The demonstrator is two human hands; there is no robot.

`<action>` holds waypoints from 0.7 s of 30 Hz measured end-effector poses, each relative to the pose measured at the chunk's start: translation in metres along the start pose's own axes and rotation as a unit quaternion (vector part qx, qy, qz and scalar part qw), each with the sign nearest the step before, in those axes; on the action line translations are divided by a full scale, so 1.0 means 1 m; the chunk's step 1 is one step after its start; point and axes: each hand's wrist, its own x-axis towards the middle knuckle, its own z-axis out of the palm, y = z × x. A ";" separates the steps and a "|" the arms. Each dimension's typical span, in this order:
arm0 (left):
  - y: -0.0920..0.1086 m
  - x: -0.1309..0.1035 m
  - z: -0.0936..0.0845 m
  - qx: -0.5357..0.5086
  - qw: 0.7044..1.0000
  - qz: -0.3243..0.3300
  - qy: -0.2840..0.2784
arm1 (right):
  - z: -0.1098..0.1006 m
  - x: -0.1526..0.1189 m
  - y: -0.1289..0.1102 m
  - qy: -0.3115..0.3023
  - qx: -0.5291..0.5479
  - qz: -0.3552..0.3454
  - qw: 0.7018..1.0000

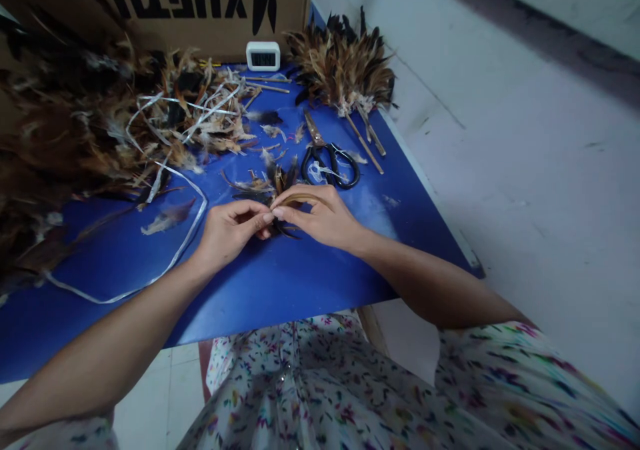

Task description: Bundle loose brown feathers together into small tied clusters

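Observation:
My left hand (233, 230) and my right hand (320, 217) meet near the table's front, thumbs and fingertips pinched together. Between them is a small bunch of dark and brown feathers (279, 178), fanning out above and below the fingertips. A curved brown feather (301, 199) lies along the inside of my right hand. Just beyond that hand are black-handled scissors (334, 170) with rusty blades, a scrap of clear plastic at the handles. The exact point where the fingertips grip is mostly hidden.
Loose feathers (200, 130) heap up on the left, with white plastic ribbon (200, 203) trailing across the blue table (320, 283). Finished-looking feather bundles on sticks (345, 63) lie at the back right. A digital clock (263, 57) stands before a cardboard box (165, 27); a wall (500, 137) borders the right.

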 end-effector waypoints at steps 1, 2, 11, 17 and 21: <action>-0.001 0.000 0.000 0.000 1.000 0.003 0.003 | 0.000 0.000 0.000 0.003 0.006 -0.001 1.000; -0.002 0.001 -0.001 -0.004 1.000 0.006 0.010 | -0.001 0.001 0.000 0.008 0.012 -0.002 1.000; -0.007 0.013 -0.008 -0.153 0.979 -0.013 0.137 | -0.015 0.006 0.001 0.066 -0.104 -0.012 0.992; -0.006 0.014 -0.008 -0.187 0.973 -0.023 0.134 | -0.001 -0.003 0.006 -0.095 -0.304 -0.054 0.946; -0.007 0.014 -0.008 -0.206 0.970 -0.037 0.124 | 0.001 -0.002 0.006 -0.122 -0.291 -0.046 0.948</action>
